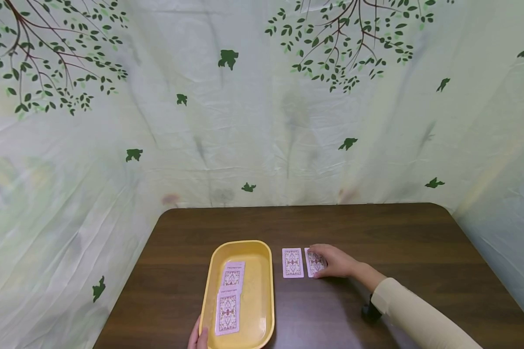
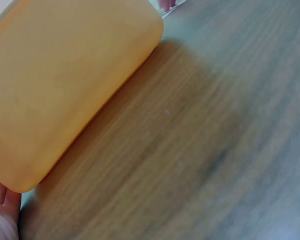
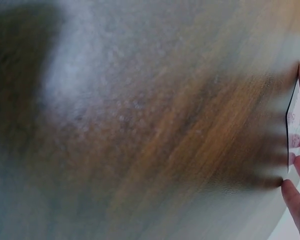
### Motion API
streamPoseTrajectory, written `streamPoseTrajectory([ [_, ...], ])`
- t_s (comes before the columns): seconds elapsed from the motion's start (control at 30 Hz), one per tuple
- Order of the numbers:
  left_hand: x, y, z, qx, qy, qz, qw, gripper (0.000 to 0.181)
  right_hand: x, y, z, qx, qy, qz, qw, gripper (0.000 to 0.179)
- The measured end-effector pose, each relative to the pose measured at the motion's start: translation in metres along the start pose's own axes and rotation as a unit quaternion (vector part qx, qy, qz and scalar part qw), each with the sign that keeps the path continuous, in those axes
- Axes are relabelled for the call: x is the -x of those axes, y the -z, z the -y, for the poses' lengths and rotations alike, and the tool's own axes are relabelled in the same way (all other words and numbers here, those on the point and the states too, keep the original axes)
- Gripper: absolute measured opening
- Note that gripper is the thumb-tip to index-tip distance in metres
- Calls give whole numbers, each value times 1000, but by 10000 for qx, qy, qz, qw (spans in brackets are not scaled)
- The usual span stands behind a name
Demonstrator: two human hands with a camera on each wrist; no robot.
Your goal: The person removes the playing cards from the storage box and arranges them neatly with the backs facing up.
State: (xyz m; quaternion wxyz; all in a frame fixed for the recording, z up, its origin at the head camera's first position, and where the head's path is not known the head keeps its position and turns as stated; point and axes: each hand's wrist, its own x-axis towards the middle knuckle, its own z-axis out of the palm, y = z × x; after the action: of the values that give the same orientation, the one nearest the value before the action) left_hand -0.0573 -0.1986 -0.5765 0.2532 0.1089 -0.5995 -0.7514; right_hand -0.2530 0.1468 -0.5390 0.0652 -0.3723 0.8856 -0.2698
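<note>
Near the front of the table, my left hand grips the left rim of a yellow tray, thumb over the edge. The tray's outer side fills the upper left of the left wrist view, part of the hand at its lower corner. Two face-down playing cards overlap inside the tray. To its right, another face-down card lies on the table. Beside that, my right hand holds a patterned playing card by its edges, thumb at the near end, fingers at the far end.
The brown wooden table has rounded far corners. A pale curtain printed with branches and leaves hangs behind it and at the sides. A dark band shows at the right wrist.
</note>
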Motion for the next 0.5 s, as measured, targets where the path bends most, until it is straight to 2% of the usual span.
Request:
streamPoseTrajectory([
  [0.2, 1, -1, 2, 165, -84, -68, 9998, 36, 1, 0, -2, 53, -2, -47, 10000, 68],
  [0.43, 3, -4, -3, 227, 314, -319, 9987, 34, 0, 1, -1, 9, -25, -85, 10000, 68],
  [0.5, 4, -3, -4, 216, 344, -286, 9988, 34, 0, 0, -1, -25, -78, -39, 10000, 68],
])
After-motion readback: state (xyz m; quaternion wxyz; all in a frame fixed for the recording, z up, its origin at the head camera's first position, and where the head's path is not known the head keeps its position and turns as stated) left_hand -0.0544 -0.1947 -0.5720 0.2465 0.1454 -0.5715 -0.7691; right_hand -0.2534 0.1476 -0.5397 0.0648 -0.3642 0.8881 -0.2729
